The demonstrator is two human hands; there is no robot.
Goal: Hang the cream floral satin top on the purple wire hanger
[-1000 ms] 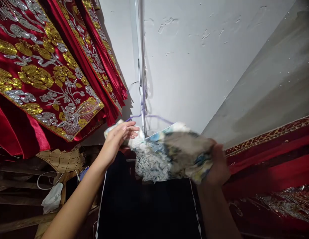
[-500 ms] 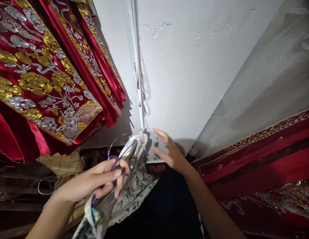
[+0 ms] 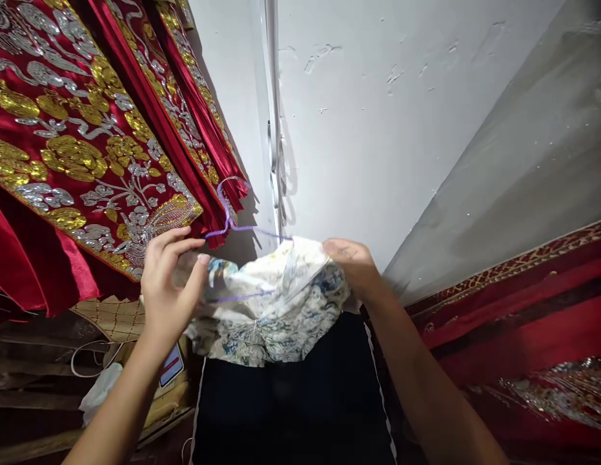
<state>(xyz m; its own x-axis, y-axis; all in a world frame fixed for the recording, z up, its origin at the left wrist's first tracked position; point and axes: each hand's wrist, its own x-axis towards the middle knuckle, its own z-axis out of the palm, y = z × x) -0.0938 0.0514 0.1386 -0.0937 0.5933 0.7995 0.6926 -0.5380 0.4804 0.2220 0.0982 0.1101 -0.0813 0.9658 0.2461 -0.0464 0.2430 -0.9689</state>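
A white garment with a blue-green floral print [image 3: 281, 323] is spread between my two hands, in front of my dark clothing. Inside its neckline is a purple clothes hanger [image 3: 228, 223], its hook pointing up and its lower bar showing across the opening. My left hand [image 3: 169, 284] holds the garment's left shoulder by the hanger's end, thumb and fingers on either side of the cloth. At the opposite shoulder, my right hand [image 3: 353, 261] grips the fabric; some of its fingers are hidden.
Red garments with gold and silver embroidery [image 3: 82, 155] hang at the left. Ahead stands a white panel [image 3: 358, 148] with a metal edge strip. More red cloth [image 3: 532, 323] lies at the right. A phone [image 3: 172, 365] and a white plastic bag [image 3: 101, 391] rest at lower left.
The garment, earlier bunched and hanging from my left hand, is now raised and spread out. My right hand has gone from free to holding its right shoulder. The hanger now stands hook up.
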